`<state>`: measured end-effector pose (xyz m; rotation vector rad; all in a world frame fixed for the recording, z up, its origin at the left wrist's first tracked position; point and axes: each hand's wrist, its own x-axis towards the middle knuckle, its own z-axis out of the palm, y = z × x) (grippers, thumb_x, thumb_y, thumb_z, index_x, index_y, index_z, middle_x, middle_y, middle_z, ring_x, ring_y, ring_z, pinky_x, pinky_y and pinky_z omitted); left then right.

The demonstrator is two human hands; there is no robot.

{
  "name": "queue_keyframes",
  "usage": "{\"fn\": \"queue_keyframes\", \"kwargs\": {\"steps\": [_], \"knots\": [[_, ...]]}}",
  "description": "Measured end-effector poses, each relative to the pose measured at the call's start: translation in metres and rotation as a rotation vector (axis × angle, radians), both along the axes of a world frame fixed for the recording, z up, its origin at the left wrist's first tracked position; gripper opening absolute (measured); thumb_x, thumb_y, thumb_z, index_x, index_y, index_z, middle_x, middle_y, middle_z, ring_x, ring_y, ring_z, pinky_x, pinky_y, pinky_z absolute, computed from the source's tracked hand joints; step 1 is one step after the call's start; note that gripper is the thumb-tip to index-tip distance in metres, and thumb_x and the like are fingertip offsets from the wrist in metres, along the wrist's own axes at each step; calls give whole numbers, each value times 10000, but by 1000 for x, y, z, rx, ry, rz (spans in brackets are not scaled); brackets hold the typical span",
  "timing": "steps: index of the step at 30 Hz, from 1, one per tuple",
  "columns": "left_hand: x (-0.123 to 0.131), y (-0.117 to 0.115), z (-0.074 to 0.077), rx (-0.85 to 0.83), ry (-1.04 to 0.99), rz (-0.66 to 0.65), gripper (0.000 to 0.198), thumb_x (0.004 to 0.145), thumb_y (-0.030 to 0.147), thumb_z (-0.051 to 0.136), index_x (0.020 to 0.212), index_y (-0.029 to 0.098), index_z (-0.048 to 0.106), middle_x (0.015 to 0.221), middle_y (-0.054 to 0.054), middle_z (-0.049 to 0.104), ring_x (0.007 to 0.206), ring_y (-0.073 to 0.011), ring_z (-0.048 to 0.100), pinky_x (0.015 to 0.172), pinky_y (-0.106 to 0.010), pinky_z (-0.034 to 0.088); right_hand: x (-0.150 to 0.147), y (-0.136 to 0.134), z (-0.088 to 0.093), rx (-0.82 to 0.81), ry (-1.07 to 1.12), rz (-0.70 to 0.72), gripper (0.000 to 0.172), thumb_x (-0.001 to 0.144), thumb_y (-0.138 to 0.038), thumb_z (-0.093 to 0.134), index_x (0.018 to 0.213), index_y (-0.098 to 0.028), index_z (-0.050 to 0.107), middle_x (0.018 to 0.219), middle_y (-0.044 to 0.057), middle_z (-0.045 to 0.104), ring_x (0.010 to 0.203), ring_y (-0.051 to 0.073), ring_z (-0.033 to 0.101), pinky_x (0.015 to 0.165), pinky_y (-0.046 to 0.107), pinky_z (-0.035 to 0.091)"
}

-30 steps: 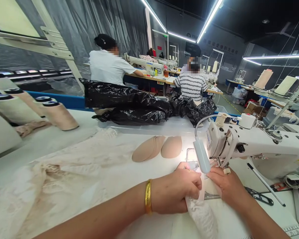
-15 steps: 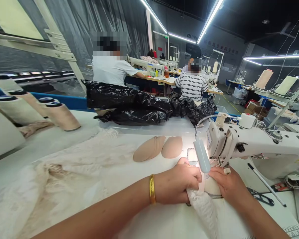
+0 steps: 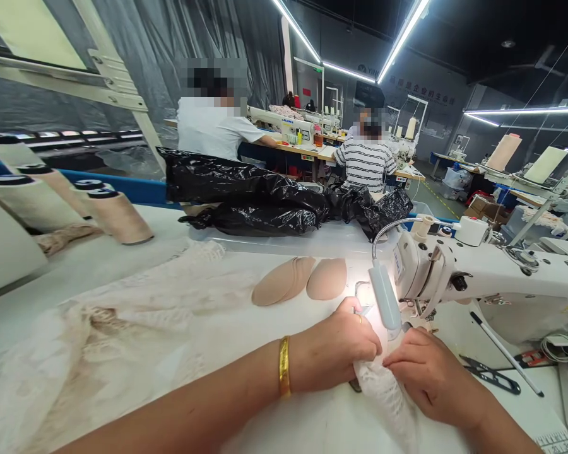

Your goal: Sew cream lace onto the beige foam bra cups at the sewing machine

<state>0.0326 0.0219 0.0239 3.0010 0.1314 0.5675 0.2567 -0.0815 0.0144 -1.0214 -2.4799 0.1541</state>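
The left hand (image 3: 338,350) had its fingers closed on the white ruffled fabric (image 3: 383,389), which lay on the table (image 3: 307,425) near the sewing machine (image 3: 490,268). The right hand (image 3: 433,375) curled its fingers at the fabric's edge, though whether they pinched it was unclear.

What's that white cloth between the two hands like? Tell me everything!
The white cloth looks soft, with a bumpy, lacy texture. It is bunched into folds and trails over the pale table toward the bottom of the picture. The left hand grips its upper part; the right hand has fingertips at its right side, their exact hold unclear.
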Motion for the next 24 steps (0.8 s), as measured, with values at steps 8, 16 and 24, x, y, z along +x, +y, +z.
{"fn": "queue_keyframes", "kwargs": {"steps": [8, 16, 24], "knots": [[4, 9, -4, 34, -2, 56, 306, 570, -33, 597, 596, 174, 374, 558, 61, 501, 563, -134, 420, 724, -369, 293, 1, 1, -3, 21, 29, -18, 299, 932, -26, 452, 1001, -238, 651, 971, 17, 746, 840, 204, 567, 745, 351, 441], [5, 14, -9, 216, -35, -28, 343, 548, -93, 524, 589, 163, 299, 589, 54, 499, 557, -114, 396, 702, -384, 286, 4, 2, -7, 79, -52, -144, 272, 955, -68, 427, 957, -242, 635, 774, 18, 649, 730, 195, 549, 666, 313, 414], [6, 13, -18, 314, -95, 6, 322, 760, -37, 588, 637, 184, 390, 668, 25, 534, 614, -146, 453, 724, -370, 343, 12, 3, -17, 114, -64, -322, 302, 871, -30, 426, 1006, -247, 588, 751, 4, 633, 686, 207, 566, 622, 291, 393]]}}
